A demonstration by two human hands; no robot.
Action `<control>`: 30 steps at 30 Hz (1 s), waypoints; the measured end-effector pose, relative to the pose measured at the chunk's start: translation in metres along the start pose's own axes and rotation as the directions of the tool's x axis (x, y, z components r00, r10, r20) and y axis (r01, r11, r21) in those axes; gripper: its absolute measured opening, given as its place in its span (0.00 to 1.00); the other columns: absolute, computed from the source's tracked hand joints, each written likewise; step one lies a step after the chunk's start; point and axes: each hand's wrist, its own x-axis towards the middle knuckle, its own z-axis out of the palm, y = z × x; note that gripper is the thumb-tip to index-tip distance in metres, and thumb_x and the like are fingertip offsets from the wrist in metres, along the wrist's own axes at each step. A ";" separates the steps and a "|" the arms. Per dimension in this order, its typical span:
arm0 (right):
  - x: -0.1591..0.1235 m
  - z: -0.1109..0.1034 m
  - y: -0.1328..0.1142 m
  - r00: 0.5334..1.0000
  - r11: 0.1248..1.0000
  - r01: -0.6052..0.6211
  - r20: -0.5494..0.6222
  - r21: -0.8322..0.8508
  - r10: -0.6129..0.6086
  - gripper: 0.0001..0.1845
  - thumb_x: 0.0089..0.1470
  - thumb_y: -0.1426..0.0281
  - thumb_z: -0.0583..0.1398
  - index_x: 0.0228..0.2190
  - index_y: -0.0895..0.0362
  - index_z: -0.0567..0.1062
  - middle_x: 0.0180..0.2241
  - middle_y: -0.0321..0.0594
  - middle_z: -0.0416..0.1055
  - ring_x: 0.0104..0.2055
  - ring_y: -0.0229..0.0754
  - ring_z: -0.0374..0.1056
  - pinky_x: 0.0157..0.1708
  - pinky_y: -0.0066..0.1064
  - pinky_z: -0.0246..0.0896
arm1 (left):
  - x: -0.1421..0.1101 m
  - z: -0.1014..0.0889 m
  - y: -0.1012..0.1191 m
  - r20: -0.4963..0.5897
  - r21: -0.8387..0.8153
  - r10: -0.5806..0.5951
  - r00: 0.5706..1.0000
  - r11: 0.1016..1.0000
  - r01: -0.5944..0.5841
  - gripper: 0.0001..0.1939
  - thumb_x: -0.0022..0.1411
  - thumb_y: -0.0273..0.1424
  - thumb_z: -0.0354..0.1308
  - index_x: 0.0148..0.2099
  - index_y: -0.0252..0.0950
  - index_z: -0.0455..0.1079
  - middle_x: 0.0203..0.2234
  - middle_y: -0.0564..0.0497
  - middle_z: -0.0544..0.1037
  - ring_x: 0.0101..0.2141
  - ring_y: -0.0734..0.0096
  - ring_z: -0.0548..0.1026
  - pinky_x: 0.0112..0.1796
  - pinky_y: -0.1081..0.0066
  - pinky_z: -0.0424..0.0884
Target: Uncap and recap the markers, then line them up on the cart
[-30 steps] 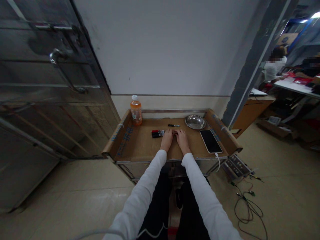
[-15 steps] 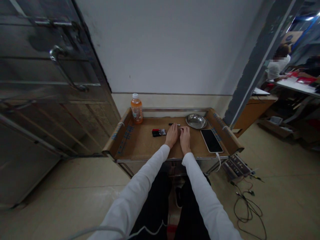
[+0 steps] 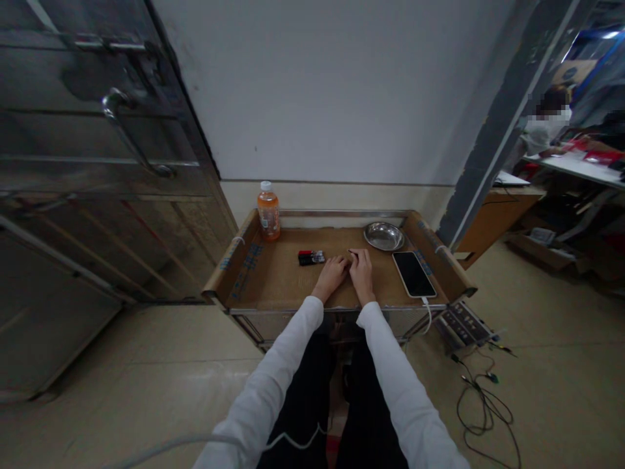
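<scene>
My left hand rests low over the brown cardboard top of the cart, its fingers curled together and pointing toward my right hand. Close beside it, my right hand is closed in a pinch. A small dark tip shows at the right fingertips; it looks like the end of a black marker, mostly hidden between the hands. Left of the hands lies a small bundle of markers, with a red marker behind black markers, side by side and touching.
A bottle of orange drink stands at the back left. A round metal dish lies at the back right, and a phone with a white charging cable in front of it. Raised cardboard sides edge the cart. Cables lie on the floor.
My left hand reached toward the small black marker behind the hands, then drew back toward me. That marker has left its spot on the cardboard. The other markers stayed put.
</scene>
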 end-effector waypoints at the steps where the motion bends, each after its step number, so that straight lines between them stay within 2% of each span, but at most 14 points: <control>1: -0.001 -0.001 0.000 1.000 1.000 -0.004 -0.007 0.012 0.004 0.16 0.60 0.74 0.46 0.41 0.58 0.71 0.41 0.47 0.69 0.46 0.44 0.64 0.49 0.36 0.59 | -0.005 -0.004 0.000 -0.009 -0.005 -0.007 1.000 1.000 0.007 0.10 0.66 0.28 0.49 0.46 0.36 0.68 0.42 0.45 0.73 0.45 0.63 0.71 0.47 0.64 0.65; 5: -0.006 -0.006 -0.002 1.000 1.000 -0.011 -0.020 0.012 0.011 0.15 0.59 0.75 0.46 0.40 0.58 0.71 0.40 0.47 0.69 0.46 0.44 0.65 0.48 0.35 0.59 | -0.016 -0.015 0.000 -0.154 0.007 -0.143 0.978 0.989 0.146 0.11 0.67 0.29 0.47 0.48 0.36 0.68 0.41 0.46 0.73 0.44 0.63 0.71 0.46 0.65 0.65; 8: -0.008 -0.007 -0.004 1.000 1.000 0.014 0.007 0.000 -0.014 0.16 0.60 0.75 0.46 0.40 0.57 0.71 0.41 0.47 0.70 0.45 0.43 0.65 0.48 0.34 0.59 | -0.017 -0.019 0.000 -0.237 -0.025 -0.184 0.954 0.983 0.183 0.13 0.68 0.29 0.46 0.50 0.37 0.68 0.41 0.46 0.74 0.44 0.63 0.71 0.46 0.65 0.65; 15: -0.007 -0.006 -0.001 1.000 1.000 0.021 0.007 -0.005 -0.021 0.17 0.62 0.73 0.45 0.41 0.58 0.72 0.42 0.47 0.71 0.46 0.42 0.67 0.50 0.34 0.60 | -0.018 -0.021 0.000 -0.305 -0.066 -0.216 0.928 0.976 0.206 0.13 0.67 0.28 0.47 0.51 0.37 0.69 0.43 0.45 0.74 0.45 0.63 0.70 0.48 0.65 0.64; 20: -0.008 -0.004 -0.003 0.992 0.995 0.095 0.083 -0.032 -0.092 0.18 0.62 0.73 0.44 0.45 0.58 0.71 0.46 0.48 0.71 0.51 0.42 0.66 0.53 0.36 0.60 | -0.019 -0.020 -0.001 -0.318 -0.092 -0.196 0.928 0.980 0.176 0.14 0.68 0.29 0.47 0.51 0.38 0.69 0.44 0.46 0.74 0.46 0.65 0.70 0.48 0.66 0.64; 22: -0.010 -0.005 -0.007 0.986 0.992 0.119 0.123 -0.047 -0.113 0.20 0.62 0.73 0.44 0.51 0.58 0.68 0.51 0.48 0.68 0.56 0.41 0.63 0.56 0.37 0.59 | -0.019 -0.019 -0.002 -0.320 -0.102 -0.190 0.928 0.981 0.165 0.14 0.68 0.29 0.47 0.52 0.39 0.69 0.44 0.46 0.74 0.45 0.66 0.71 0.48 0.67 0.64; 26: -0.012 -0.009 -0.016 0.943 0.973 0.229 0.251 -0.011 -0.219 0.31 0.58 0.77 0.46 0.63 0.59 0.51 0.60 0.48 0.59 0.63 0.40 0.56 0.61 0.39 0.54 | -0.019 -0.019 -0.001 -0.327 -0.138 -0.170 0.930 0.982 0.131 0.14 0.68 0.29 0.48 0.53 0.38 0.68 0.42 0.46 0.75 0.43 0.68 0.72 0.47 0.70 0.66; 30: -0.011 -0.008 -0.016 0.916 0.941 0.324 0.219 0.096 -0.337 0.39 0.53 0.80 0.47 0.65 0.61 0.42 0.65 0.47 0.49 0.66 0.38 0.48 0.65 0.37 0.46 | -0.021 -0.022 0.001 -0.391 -0.202 -0.232 0.891 0.966 0.163 0.14 0.69 0.30 0.46 0.52 0.36 0.67 0.43 0.45 0.75 0.43 0.69 0.73 0.46 0.70 0.67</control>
